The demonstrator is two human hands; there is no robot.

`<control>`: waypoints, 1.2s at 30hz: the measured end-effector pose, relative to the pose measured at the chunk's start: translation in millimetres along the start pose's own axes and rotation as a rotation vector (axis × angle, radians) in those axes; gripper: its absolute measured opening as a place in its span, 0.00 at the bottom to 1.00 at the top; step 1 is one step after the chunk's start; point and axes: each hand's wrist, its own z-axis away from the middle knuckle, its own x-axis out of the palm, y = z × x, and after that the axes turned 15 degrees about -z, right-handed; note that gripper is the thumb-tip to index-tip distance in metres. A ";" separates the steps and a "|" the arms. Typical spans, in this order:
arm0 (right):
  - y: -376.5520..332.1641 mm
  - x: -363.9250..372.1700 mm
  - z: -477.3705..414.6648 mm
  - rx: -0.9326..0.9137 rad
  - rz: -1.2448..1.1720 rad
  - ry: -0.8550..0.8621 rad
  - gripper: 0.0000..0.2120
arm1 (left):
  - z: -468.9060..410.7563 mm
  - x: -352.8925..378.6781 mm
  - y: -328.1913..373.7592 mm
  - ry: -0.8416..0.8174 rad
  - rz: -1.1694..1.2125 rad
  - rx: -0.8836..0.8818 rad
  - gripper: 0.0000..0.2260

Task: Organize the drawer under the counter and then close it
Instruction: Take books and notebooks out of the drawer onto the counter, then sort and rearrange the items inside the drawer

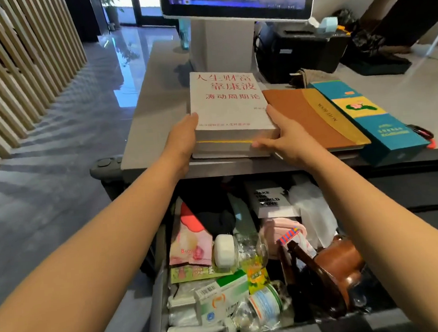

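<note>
Two bare forearms are stretched forward over the open drawer [155, 313], which is pulled out beneath the counter [152, 123] and is crowded with loose things: a jar with a white lid [225, 253], a green and white medicine box [221, 295], a pink packet [189, 240] and a brown leather bag [334, 269], all lying across one another. Above it, at the counter's front edge, a stack of books [231, 141] is held between both hands. The left hand [182, 140] is clasped on the stack's left side, with the thumb laid over the white cover; its fingers are hidden. The right hand [286, 137] is pressed against the right side with the fingers fairly straight, one of them laid along the front edge. A brown notebook [313, 117] lies just beside the stack, touching or nearly so, and a teal box [370, 119] lies beyond it. The step in hand is judged to be the squaring or setting down of books taken out to make room. For this to be done well, the stack should be kept level and pushed well back from the edge, since its lowest book overhangs slightly. The edges should be aligned by even pressure from both sides, and the notebook should not be nudged towards the box. The drawer's contents are not yet sorted, and it cannot be closed until they are.
</note>
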 end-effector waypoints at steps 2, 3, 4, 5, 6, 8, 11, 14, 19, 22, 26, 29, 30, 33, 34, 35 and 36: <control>5.4 8.1 13.0 -0.058 -0.018 0.078 0.35 | 16.8 -0.6 -6.4 0.012 -0.016 0.024 0.12; 10.0 12.3 20.8 -0.068 -0.080 0.102 0.33 | 26.2 -1.1 -11.1 0.005 -0.020 0.042 0.13; 14.0 16.5 30.6 -0.081 -0.180 0.127 0.33 | 35.3 -2.6 -14.2 -0.004 -0.044 0.065 0.14; 20.3 23.8 44.6 -0.098 -0.279 0.155 0.34 | 48.3 -5.2 -20.4 -0.005 -0.086 0.084 0.16; 26.8 31.3 60.0 -0.137 -0.319 0.202 0.33 | 61.0 -8.5 -27.4 0.000 -0.110 0.124 0.17; 42.3 52.1 92.4 -0.201 -0.237 0.219 0.26 | 89.6 -14.3 -49.3 0.003 -0.052 0.191 0.14; 67.6 85.7 125.8 0.011 0.073 -0.337 0.13 | 123.7 -10.6 -86.2 -0.133 -0.290 0.091 0.10; 99.0 107.1 132.6 0.310 0.611 -0.899 0.14 | 130.0 2.9 -124.0 -0.583 -1.219 -0.020 0.10; 131.8 123.4 125.4 0.469 0.674 -0.873 0.15 | 135.9 32.9 -164.3 -0.790 -1.619 0.032 0.17; 152.0 133.4 122.0 0.556 0.540 -0.730 0.16 | 137.1 36.2 -176.3 -0.742 -1.660 0.161 0.15; 169.8 119.7 111.4 0.769 0.023 -0.271 0.22 | 139.0 29.7 -177.8 -0.769 -1.596 0.177 0.16; 169.9 110.6 110.4 0.794 -0.048 -0.257 0.33 | 141.0 29.3 -175.4 -0.861 -1.588 0.174 0.16; 167.1 110.4 111.7 0.781 -0.020 -0.306 0.33 | 141.1 29.1 -174.4 -0.879 -1.590 0.201 0.15; 158.5 104.2 112.6 0.748 0.061 -0.363 0.25 | 138.6 24.9 -171.0 -0.893 -1.570 0.239 0.17; 154.6 99.4 112.1 0.720 0.138 -0.393 0.22 | 138.0 22.9 -170.7 -0.894 -1.558 0.226 0.19; 150.5 94.9 111.9 0.678 0.239 -0.434 0.21 | 137.6 21.0 -170.3 -0.896 -1.552 0.208 0.20; 145.3 89.4 112.2 0.618 0.343 -0.460 0.19 | 137.6 19.4 -169.6 -0.901 -1.551 0.191 0.21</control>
